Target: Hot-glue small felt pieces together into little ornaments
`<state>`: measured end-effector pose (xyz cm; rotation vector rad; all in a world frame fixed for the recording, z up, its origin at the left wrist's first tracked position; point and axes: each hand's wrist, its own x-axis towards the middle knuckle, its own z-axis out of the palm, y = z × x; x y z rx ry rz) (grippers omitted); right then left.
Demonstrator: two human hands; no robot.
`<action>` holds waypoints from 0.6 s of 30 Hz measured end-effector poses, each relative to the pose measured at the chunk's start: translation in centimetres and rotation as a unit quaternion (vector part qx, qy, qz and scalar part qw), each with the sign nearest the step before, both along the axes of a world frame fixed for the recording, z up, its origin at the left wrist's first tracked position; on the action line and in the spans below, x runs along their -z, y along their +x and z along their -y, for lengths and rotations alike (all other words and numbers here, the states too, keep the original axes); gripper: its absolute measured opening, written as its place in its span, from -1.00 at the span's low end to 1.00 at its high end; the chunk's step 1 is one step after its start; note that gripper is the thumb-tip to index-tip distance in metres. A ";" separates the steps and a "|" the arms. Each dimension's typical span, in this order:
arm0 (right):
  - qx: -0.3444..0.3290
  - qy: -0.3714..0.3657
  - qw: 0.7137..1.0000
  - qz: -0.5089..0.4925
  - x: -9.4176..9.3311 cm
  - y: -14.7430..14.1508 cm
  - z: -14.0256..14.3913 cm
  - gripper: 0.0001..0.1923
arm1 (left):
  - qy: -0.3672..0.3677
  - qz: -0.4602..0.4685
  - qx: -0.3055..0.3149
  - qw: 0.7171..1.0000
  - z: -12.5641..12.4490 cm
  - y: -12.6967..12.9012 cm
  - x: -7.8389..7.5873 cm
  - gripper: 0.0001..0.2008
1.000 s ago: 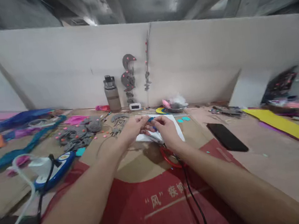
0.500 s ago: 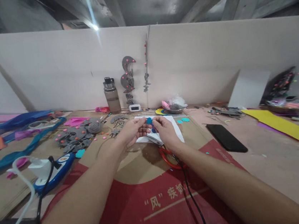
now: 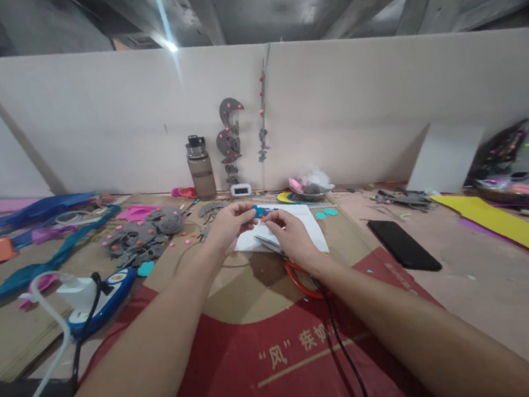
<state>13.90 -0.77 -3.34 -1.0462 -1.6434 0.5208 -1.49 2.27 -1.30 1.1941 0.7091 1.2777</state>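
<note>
Over a white paper sheet (image 3: 315,234), my left hand (image 3: 232,226) pinches a small blue piece, which looks like felt (image 3: 259,211), between thumb and fingertips. My right hand (image 3: 292,230) is close by on the right, its thumb and fingers curled together just below the blue piece. Whatever is between those fingertips is too small to make out. Scissors with red handles (image 3: 301,287) lie beneath my right hand, their blades pointing toward the paper and partly hidden. Teal flower-shaped cutouts (image 3: 326,214) rest to the right of the paper.
A black phone (image 3: 403,245) lies at the right, near a yellow sheet (image 3: 501,222). Grey felt pieces with pink beads (image 3: 135,235) are heaped at the left, behind a blue-and-white power strip (image 3: 107,302). A bottle (image 3: 202,174) stands by the partition. A black cable (image 3: 341,349) crosses the red cardboard.
My right fingertips have drawn back and down from the blue piece, while my left hand keeps hold of it. The whole view has shifted slightly.
</note>
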 end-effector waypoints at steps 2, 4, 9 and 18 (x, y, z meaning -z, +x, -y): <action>-0.009 0.019 0.998 0.053 0.1 -0.2 0.4 -0.86 | 0.011 -0.004 -0.007 1.000 -0.3 -0.2 0.1 -0.78; -0.021 0.031 0.995 0.091 0.2 -0.4 0.7 -0.86 | 0.021 -0.001 -0.010 1.000 -0.4 -0.4 0.1 -0.80; -0.016 0.034 0.998 0.057 0.2 -0.6 1.0 -0.85 | 0.032 0.003 -0.004 0.999 -0.2 -0.1 -0.3 -0.77; -0.012 0.060 0.997 -0.037 -1.3 -0.4 1.6 -0.70 | 0.068 -0.089 -0.008 0.994 0.9 0.4 -0.6 -0.70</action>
